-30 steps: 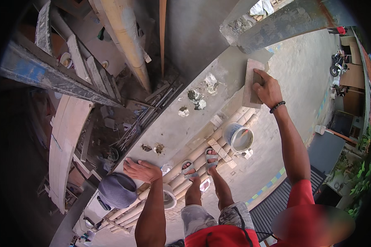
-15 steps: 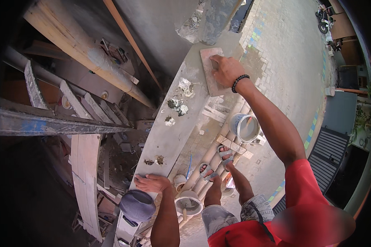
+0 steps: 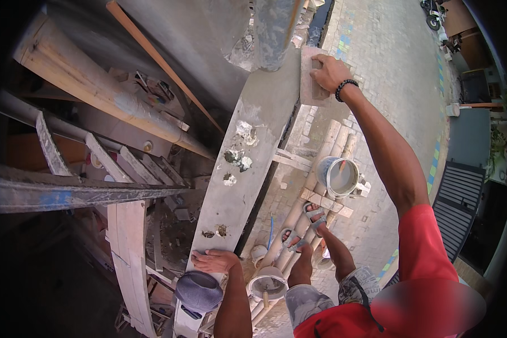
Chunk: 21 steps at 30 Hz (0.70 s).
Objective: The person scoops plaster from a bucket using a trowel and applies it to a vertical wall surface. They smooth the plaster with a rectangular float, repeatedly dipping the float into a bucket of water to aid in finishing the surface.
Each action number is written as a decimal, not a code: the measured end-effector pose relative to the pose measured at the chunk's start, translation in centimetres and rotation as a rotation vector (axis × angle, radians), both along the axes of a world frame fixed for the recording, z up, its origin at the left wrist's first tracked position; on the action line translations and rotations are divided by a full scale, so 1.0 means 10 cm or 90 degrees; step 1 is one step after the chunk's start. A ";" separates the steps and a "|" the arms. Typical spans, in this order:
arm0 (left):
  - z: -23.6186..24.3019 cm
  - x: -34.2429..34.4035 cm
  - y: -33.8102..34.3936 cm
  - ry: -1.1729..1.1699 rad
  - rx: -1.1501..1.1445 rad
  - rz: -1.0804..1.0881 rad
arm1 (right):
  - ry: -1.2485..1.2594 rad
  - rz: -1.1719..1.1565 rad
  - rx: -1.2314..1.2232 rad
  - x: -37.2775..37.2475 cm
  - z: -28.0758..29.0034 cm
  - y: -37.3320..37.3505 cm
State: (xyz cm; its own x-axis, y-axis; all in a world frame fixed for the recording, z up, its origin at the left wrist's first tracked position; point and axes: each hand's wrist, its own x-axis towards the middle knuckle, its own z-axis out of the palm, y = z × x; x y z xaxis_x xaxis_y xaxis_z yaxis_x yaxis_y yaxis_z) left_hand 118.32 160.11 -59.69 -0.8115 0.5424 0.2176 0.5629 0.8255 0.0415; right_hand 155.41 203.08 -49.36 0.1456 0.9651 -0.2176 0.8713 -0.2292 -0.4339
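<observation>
My right hand (image 3: 331, 74) grips a plasterer's float (image 3: 311, 94), a flat rectangular board, at the outer edge of the grey concrete ledge (image 3: 222, 194). Part of the float reaches past that edge; whether it touches the ledge I cannot tell. My left hand (image 3: 215, 261) lies flat on the near end of the ledge, fingers stretched out, beside a dark grey cap (image 3: 198, 292). Rough holes with white lumps (image 3: 238, 153) mark the middle of the ledge, and smaller holes (image 3: 215, 231) sit closer to my left hand.
My feet stand on bamboo poles (image 3: 337, 138) below the ledge's right side. A bucket of greyish liquid (image 3: 342, 177) and a mortar bucket (image 3: 267, 286) rest there. Left of the ledge are a ladder (image 3: 90, 191), a thick bamboo pole (image 3: 112, 107) and a drop. Paved street (image 3: 400, 101) lies right.
My right hand has moved the float rightward, from on top of the ledge to its outer edge. My left hand stays on the ledge. The whole view has shifted a little.
</observation>
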 end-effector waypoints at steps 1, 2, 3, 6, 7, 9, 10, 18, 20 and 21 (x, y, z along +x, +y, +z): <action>-0.01 -0.02 -0.01 0.005 -0.001 -0.002 | 0.016 -0.014 -0.010 -0.04 0.01 0.09; -0.01 -0.02 -0.02 0.010 -0.001 -0.004 | 0.006 -0.005 -0.020 -0.07 -0.02 0.15; -0.02 -0.01 -0.02 0.005 -0.001 -0.003 | -0.005 0.002 -0.029 -0.10 -0.04 0.19; -0.04 0.03 0.00 -0.010 0.007 -0.016 | -0.058 0.045 -0.036 -0.15 -0.08 0.12; -0.01 0.00 -0.01 -0.003 0.015 -0.024 | -0.045 0.068 -0.043 -0.26 -0.06 -0.04; 0.00 0.02 0.00 0.014 0.011 -0.023 | -0.028 0.156 -0.019 -0.41 -0.11 -0.53; 0.00 -0.01 -0.02 0.033 -0.002 -0.011 | -0.021 0.186 -0.048 -0.52 -0.07 -0.76; 0.05 0.03 0.04 0.027 -0.002 -0.018 | -0.034 0.068 0.052 -0.16 0.18 -0.24; 0.05 0.04 0.05 0.052 -0.013 -0.011 | -0.005 0.007 0.013 -0.13 0.14 0.13; 0.05 0.04 0.05 0.052 -0.009 -0.013 | -0.012 0.024 -0.011 -0.13 0.12 0.21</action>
State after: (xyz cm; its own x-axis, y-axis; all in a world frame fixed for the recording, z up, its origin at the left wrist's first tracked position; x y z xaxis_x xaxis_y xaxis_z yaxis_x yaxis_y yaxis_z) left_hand 118.70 160.58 -59.22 -0.7804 0.5620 0.2742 0.5803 0.8142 -0.0170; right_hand 154.07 205.19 -48.17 0.1132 0.9663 -0.2314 0.8873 -0.2031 -0.4141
